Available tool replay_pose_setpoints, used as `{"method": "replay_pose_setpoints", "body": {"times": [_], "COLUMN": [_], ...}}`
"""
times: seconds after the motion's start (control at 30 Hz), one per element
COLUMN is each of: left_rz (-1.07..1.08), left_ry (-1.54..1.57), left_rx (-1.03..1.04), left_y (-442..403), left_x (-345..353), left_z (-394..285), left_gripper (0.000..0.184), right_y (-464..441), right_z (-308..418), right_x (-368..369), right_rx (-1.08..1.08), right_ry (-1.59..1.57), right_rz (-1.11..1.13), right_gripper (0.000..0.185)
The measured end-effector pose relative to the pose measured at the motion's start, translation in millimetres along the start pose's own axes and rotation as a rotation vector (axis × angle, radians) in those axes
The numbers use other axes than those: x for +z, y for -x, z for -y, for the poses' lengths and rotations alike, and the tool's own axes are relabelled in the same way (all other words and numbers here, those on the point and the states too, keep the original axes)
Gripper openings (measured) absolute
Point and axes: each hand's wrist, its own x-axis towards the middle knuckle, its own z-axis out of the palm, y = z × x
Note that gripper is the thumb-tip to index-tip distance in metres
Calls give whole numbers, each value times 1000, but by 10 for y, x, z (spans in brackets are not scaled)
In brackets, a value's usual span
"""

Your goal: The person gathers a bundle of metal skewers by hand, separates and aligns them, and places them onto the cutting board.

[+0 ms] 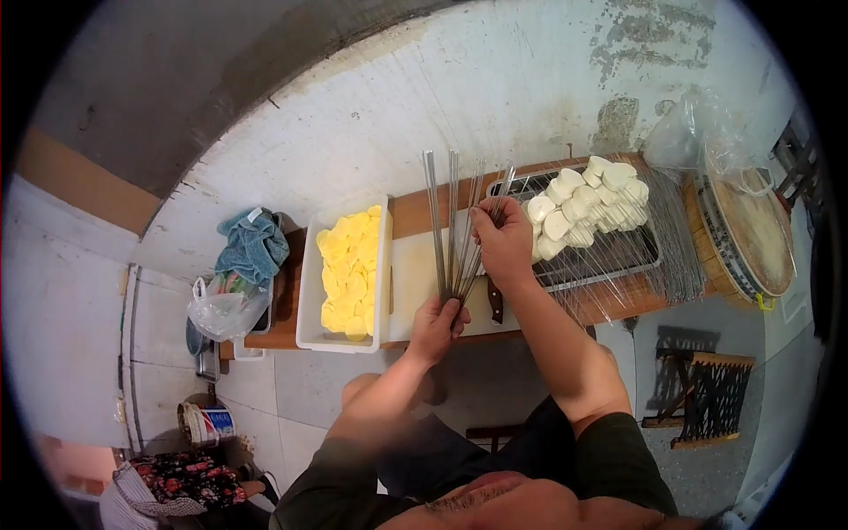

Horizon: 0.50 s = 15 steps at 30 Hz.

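My left hand [435, 330] is closed round the lower ends of a bundle of thin metal skewers [438, 234], which fan upward into several groups. Higher up, my right hand [503, 231] pinches the rightmost group of these skewers. Beneath them lies a white cutting board [412, 265]; a knife with a brown handle [496, 303] rests at its right. On the left stands a white plastic bin [385, 265] of thin yellow slices [355, 276]. Right of my right hand, white round slices [579, 203] threaded on skewers are piled over a metal tray [552, 283].
Many loose skewers [673, 247] lie at the table's right end, beside a round wooden-topped drum-like container [751, 234] and a clear plastic bag [698, 132]. A blue towel [253, 245] and bagged items sit left. A folding stool [711, 397] and bucket [206, 424] are on the floor. Another person's patterned clothing [181, 477] shows lower left.
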Motion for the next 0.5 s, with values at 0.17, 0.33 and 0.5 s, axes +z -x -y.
{"method": "replay_pose_setpoints", "body": {"times": [0.17, 0.33, 0.5], "left_rz": [-15, -24, -17], "left_ry": [17, 20, 59], "left_rx": [-26, -8, 4], "left_y": [18, 32, 14], "left_x": [5, 23, 2], "left_z": [-37, -57, -12], "left_gripper": [16, 14, 14], "right_y": [11, -3, 3], "right_z": [14, -27, 2], "right_x": [14, 6, 2], "right_rx": [-40, -103, -77], "right_ry": [26, 74, 110], "right_rz": [-12, -2, 1], "right_gripper": [12, 12, 10]}}
